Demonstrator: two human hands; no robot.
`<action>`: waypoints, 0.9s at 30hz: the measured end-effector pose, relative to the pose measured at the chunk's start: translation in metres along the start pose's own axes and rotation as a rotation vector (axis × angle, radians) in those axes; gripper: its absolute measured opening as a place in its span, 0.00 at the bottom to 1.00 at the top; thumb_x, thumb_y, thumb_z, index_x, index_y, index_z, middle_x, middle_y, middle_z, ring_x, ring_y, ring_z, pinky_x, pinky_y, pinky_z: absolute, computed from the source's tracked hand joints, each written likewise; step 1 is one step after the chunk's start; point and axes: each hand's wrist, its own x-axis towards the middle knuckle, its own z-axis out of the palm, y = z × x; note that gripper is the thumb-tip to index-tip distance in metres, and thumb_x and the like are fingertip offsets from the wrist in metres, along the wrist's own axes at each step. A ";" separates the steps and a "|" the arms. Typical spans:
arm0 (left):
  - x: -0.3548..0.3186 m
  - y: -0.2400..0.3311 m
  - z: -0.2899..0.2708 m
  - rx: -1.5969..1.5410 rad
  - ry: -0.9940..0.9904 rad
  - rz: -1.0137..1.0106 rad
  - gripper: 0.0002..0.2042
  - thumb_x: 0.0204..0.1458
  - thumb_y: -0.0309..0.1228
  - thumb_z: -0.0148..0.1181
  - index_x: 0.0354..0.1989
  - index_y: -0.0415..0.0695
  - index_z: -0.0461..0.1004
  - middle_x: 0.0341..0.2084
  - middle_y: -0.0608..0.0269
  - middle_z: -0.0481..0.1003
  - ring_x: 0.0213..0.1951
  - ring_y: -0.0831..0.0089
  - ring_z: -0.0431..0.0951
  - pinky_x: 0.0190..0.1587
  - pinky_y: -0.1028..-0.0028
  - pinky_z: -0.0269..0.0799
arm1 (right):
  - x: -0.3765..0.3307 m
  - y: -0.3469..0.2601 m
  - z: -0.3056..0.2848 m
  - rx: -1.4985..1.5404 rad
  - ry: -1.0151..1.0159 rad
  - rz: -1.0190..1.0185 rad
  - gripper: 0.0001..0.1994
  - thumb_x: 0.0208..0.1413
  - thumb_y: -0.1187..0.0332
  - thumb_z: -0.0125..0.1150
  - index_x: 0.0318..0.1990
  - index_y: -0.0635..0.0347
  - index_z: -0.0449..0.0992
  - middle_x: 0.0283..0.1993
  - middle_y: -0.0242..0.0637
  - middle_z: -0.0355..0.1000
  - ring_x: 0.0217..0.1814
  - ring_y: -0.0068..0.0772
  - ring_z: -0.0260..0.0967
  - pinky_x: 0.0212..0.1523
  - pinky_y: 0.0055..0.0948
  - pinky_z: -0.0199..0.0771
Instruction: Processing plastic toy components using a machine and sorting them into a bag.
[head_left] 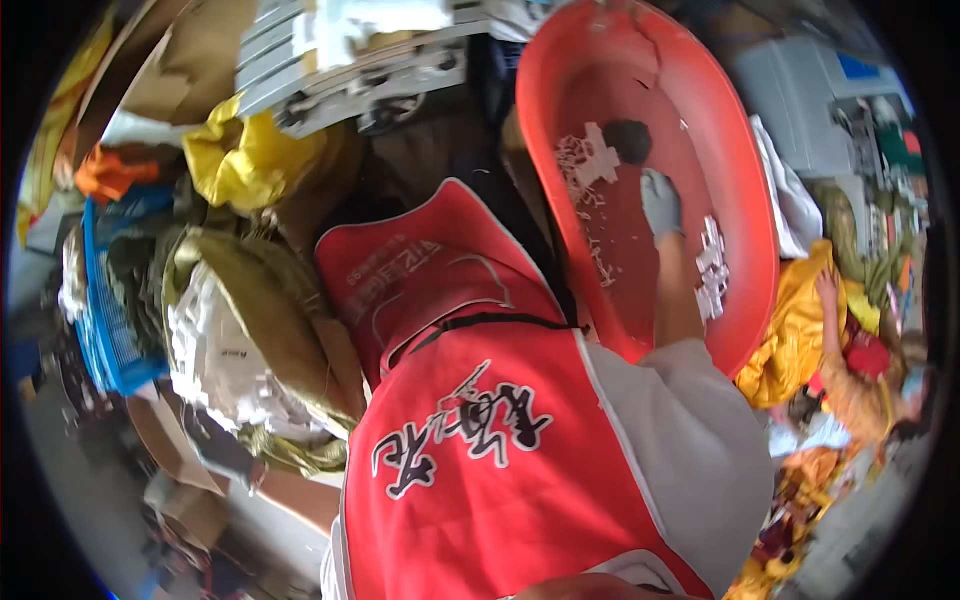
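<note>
My right hand [661,203], in a grey glove, reaches down into a long red plastic tub [762,215]. Its fingers look drawn together, and whatever they may hold is hidden. A dark round lump [629,142] lies just beyond the fingertips. Left of the hand, pale branching plastic pieces [597,155] are gathered along the tub's wall. Another group of white pieces [712,268] rests by the right wall, beside my forearm. My left hand does not show.
At the left stands an olive sack [300,330] of white pieces, next to a blue crate [97,300]. A yellow bag [235,160] and a grey slatted stand [275,60] lie ahead. Another person [865,385] is at the right, beside an orange-yellow sack [790,325].
</note>
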 end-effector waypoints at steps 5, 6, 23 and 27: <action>0.033 0.042 0.007 0.047 0.046 0.218 0.11 0.59 0.27 0.51 0.46 0.35 0.74 0.45 0.56 0.76 0.46 0.64 0.77 0.49 0.72 0.72 | 0.022 0.029 0.047 -0.485 -0.238 0.047 0.20 0.56 0.58 0.50 0.57 0.47 0.66 0.58 0.41 0.63 0.57 0.51 0.64 0.53 0.46 0.67; 0.040 0.065 0.005 0.066 0.027 0.235 0.11 0.58 0.27 0.52 0.47 0.36 0.74 0.46 0.56 0.76 0.46 0.63 0.76 0.49 0.71 0.71 | 0.033 0.029 0.058 -0.477 -0.239 0.049 0.20 0.56 0.58 0.50 0.57 0.47 0.66 0.58 0.41 0.63 0.57 0.51 0.64 0.53 0.46 0.67; 0.041 0.122 0.037 -0.006 -0.159 0.313 0.10 0.57 0.27 0.53 0.44 0.37 0.75 0.46 0.54 0.75 0.49 0.59 0.74 0.56 0.64 0.65 | 0.040 0.130 0.045 0.453 -0.322 0.582 0.24 0.52 0.55 0.58 0.56 0.47 0.65 0.46 0.34 0.72 0.46 0.37 0.70 0.42 0.44 0.72; 0.047 0.145 0.040 0.020 -0.189 0.313 0.10 0.55 0.26 0.53 0.44 0.36 0.75 0.45 0.54 0.76 0.48 0.59 0.75 0.53 0.64 0.67 | -0.026 0.140 -0.009 0.921 -0.247 1.057 0.21 0.56 0.52 0.55 0.58 0.39 0.64 0.46 0.31 0.70 0.45 0.38 0.69 0.42 0.50 0.74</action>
